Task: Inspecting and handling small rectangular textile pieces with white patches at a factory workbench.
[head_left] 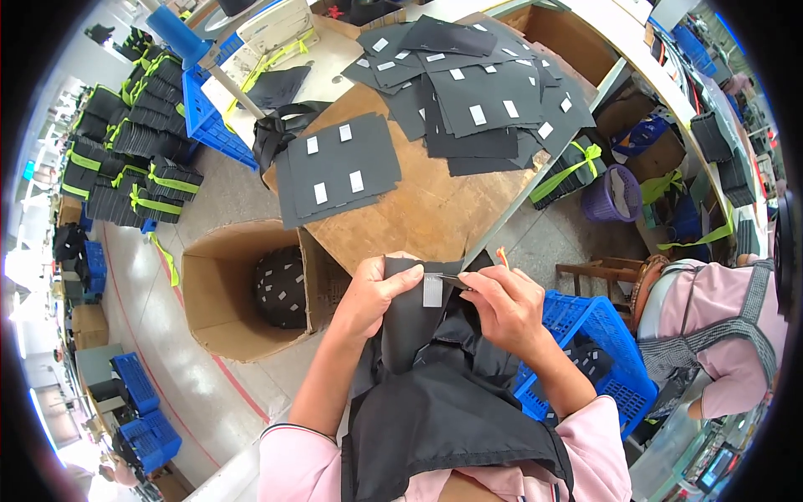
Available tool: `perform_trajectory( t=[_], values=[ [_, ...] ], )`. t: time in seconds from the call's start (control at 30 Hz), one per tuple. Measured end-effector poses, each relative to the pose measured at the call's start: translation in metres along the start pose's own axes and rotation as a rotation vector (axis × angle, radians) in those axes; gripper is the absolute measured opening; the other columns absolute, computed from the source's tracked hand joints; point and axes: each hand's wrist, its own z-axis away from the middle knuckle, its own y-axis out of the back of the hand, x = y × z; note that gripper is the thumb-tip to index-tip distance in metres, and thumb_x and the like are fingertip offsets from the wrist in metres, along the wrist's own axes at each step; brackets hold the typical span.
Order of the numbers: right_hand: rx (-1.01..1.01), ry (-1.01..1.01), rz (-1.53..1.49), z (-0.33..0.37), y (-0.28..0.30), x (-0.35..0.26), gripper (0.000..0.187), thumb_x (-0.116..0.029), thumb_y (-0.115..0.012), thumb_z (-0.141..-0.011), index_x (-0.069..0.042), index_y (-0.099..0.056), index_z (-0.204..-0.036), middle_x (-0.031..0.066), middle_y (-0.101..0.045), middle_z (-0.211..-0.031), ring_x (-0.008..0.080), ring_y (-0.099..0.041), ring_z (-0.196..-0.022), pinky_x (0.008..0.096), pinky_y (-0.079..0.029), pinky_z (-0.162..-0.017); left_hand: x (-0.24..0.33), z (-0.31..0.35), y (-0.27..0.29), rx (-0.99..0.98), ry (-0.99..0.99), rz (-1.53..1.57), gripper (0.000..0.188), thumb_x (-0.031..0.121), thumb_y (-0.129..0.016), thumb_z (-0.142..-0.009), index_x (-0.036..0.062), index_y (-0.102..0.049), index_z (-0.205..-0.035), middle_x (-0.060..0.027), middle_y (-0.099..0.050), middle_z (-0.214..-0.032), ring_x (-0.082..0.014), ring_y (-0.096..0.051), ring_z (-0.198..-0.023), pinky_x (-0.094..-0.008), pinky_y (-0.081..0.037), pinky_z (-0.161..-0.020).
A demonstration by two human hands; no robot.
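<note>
The left hand (374, 293) pinched the upper edge of a black fabric piece (410, 322) near the picture's centre, thumb pressed along its top. At three o'clock from it, the right hand (506, 305) was closed on a small dark tool (456, 280) whose tip touched a white rectangular label (432, 290) on that fabric. At twelve o'clock, on the wooden table (427, 209), lay black pieces (339, 167) bearing similar white labels. At nine o'clock stood an open cardboard box (238, 289) holding more labelled pieces. At four o'clock sat a blue plastic crate (598, 335).
</note>
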Motion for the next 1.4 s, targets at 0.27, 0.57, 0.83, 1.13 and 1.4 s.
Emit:
perform_trajectory(
  t=[0.27,0.57,0.83,1.13,1.4],
  values=[
    [0.05,-0.112,-0.084,0.003,-0.001,0.0,0.028,-0.004,-0.071,-0.066,-0.005,-0.062,-0.093,0.0082,-0.06,-0.077,0.0245,-0.057,-0.061,0.0329,-0.046,-0.057,-0.002,-0.004,-0.002,-0.016,-0.002,-0.054,0.016,0.016,-0.061,-0.086,0.0001,-0.061,-0.088,-0.0012,-0.06,-0.077,-0.0074,-0.054,-0.068,-0.0222,-0.044,-0.063],
    [-0.039,-0.267,-0.409,-0.019,0.012,0.019,0.028,-0.006,-0.071,-0.068,-0.006,-0.059,-0.094,0.0091,-0.055,-0.078,0.0269,-0.056,-0.066,0.0314,-0.045,-0.056,0.0,-0.005,-0.002,-0.069,-0.035,-0.181,0.012,0.014,-0.057,-0.089,0.0028,-0.061,-0.092,0.0009,-0.058,-0.082,-0.0061,-0.05,-0.072,-0.0206,-0.041,-0.066],
    [-0.415,-0.358,-0.588,-0.018,0.001,0.042,0.02,-0.008,-0.071,-0.071,0.001,-0.054,-0.077,0.0058,-0.048,-0.064,0.0161,-0.047,-0.062,0.0279,-0.036,-0.055,-0.01,-0.013,-0.004,0.008,-0.039,-0.03,0.023,0.021,-0.057,-0.091,0.0041,-0.055,-0.107,0.001,-0.055,-0.084,-0.0065,-0.05,-0.079,-0.0201,-0.04,-0.073],
    [0.066,-0.399,-0.208,0.016,-0.011,0.005,0.034,-0.009,-0.071,-0.071,-0.006,-0.055,-0.101,0.0089,-0.054,-0.084,0.0237,-0.056,-0.063,0.0317,-0.046,-0.058,-0.012,-0.011,0.002,-0.043,0.065,-0.068,0.021,0.016,-0.064,-0.084,0.0002,-0.06,-0.098,-0.003,-0.062,-0.088,-0.0075,-0.056,-0.078,-0.0228,-0.046,-0.072],
    [-0.037,-0.155,-0.096,0.019,-0.005,0.018,0.028,-0.007,-0.073,-0.063,-0.009,-0.062,-0.089,0.0038,-0.054,-0.076,0.021,-0.053,-0.059,0.03,-0.042,-0.052,-0.005,-0.011,-0.002,-0.036,0.065,-0.132,0.022,0.014,-0.065,-0.081,0.0,-0.062,-0.098,-0.0036,-0.063,-0.086,-0.0087,-0.058,-0.077,-0.0222,-0.046,-0.072]
  ],
)
